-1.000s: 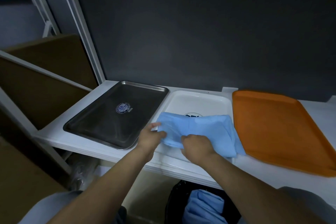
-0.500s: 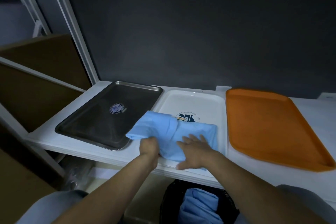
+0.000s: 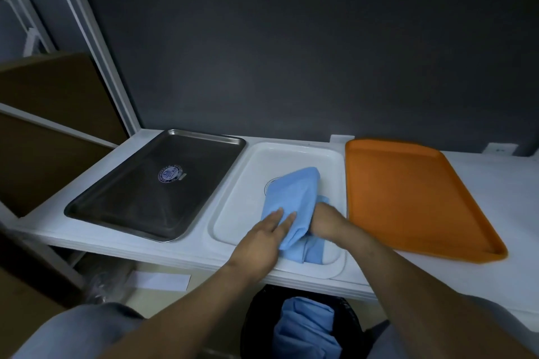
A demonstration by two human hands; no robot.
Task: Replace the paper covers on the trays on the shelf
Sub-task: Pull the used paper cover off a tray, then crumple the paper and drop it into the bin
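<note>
Head view: three trays sit on the shelf (image 3: 96, 245), all bare but the white tray (image 3: 291, 154) at mid-shelf, where a bunched blue paper cover (image 3: 294, 198) lies near the front edge; left hand (image 3: 262, 237) presses flat on it, fingers together; right hand (image 3: 328, 220) clutches its folds; fresh or used, I cannot tell; metal tray (image 3: 140, 198) and orange tray (image 3: 408, 198) seemingly await covers; more blue paper fills the bin (image 3: 347, 318) below, partly cut off.

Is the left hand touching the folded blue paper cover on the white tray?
Touching. The head view shows the left hand lying flat, its fingers overlapping the folded blue paper cover.
</note>
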